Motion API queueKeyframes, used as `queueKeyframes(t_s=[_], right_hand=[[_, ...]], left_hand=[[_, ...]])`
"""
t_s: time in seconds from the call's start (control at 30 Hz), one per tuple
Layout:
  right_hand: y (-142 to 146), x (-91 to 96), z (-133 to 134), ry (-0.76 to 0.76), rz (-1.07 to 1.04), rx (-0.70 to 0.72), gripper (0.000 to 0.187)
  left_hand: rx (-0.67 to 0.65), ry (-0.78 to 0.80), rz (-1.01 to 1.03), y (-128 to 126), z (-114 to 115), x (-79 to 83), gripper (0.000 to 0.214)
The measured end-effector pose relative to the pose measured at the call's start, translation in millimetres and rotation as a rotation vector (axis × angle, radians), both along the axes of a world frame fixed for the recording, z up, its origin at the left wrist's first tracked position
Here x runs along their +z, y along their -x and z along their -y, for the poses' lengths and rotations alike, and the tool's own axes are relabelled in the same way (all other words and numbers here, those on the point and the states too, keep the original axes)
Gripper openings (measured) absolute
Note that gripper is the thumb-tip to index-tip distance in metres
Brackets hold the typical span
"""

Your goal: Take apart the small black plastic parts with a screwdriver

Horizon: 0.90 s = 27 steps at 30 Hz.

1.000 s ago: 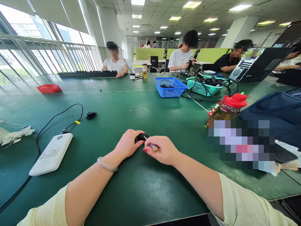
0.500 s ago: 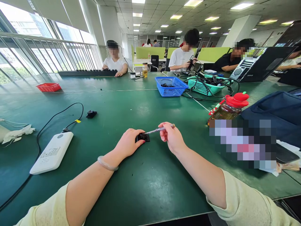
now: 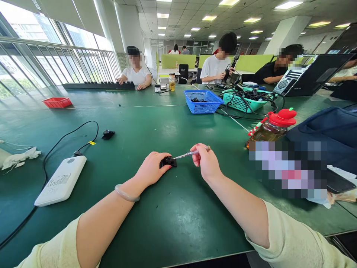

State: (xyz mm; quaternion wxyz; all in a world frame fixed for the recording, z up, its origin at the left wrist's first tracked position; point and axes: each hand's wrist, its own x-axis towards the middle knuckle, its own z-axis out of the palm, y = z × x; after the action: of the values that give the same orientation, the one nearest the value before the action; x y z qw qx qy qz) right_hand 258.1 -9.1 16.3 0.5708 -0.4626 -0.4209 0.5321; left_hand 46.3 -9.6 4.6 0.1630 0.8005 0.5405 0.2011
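Note:
My left hand [image 3: 153,166] is closed around a small black part with a flat base [image 3: 168,161], pressing it down on the green table; its fingers cover much of the part. In my right hand [image 3: 205,160] is a slim screwdriver [image 3: 184,155], pinched near its handle and held almost level. Its thin metal shaft points left, and the tip reaches the black part's near right side. Whether the tip sits in a screw is too small to tell. A similar small black piece [image 3: 108,134] lies apart, further left on the table.
At left lies a white power bank [image 3: 61,181] with a black cable [image 3: 45,163]. Ahead are a blue basket [image 3: 203,107] and a teal basket [image 3: 242,103] of cables. A red tray [image 3: 57,102] is far left, a red-lidded bottle [image 3: 269,130] right. Several people sit beyond.
My right hand and the screwdriver have shifted slightly to the right. My left hand still holds the black part. Across the table, the person's long dark strip has slid left.

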Motion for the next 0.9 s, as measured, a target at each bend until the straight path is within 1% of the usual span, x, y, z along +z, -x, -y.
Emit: queueKeyframes(t_s=[0.1,0.2,0.4,0.63,0.77,0.9], right_hand=[[-2.5,4.0,6.9,-0.188,0.233,-0.005,0.027],[-2.7,3.1,11.3,-0.298,0.341,0.027,0.026],[-3.2,2.9,16.6,-0.449,0.488,0.075,0.022],[-3.0,9.0,21.9,-0.561,0.602,0.097,0.019],[-1.5,12.9,25.1,-0.681,0.729,0.133,0.018],[4.5,11.0,30.9,-0.866,0.945,0.255,0.016]], left_hand=[[-0.003,0.001,0.004,0.2,-0.2,-0.2,0.034],[-0.010,-0.002,0.009,0.2,-0.6,-0.8,0.033],[-0.027,-0.024,0.020,1.1,-1.0,-2.8,0.030],[-0.032,-0.043,0.021,1.8,-1.1,-4.6,0.029],[-0.035,-0.038,0.012,1.3,-1.0,-3.8,0.030],[-0.023,-0.032,0.012,0.3,-1.0,-3.0,0.034]])
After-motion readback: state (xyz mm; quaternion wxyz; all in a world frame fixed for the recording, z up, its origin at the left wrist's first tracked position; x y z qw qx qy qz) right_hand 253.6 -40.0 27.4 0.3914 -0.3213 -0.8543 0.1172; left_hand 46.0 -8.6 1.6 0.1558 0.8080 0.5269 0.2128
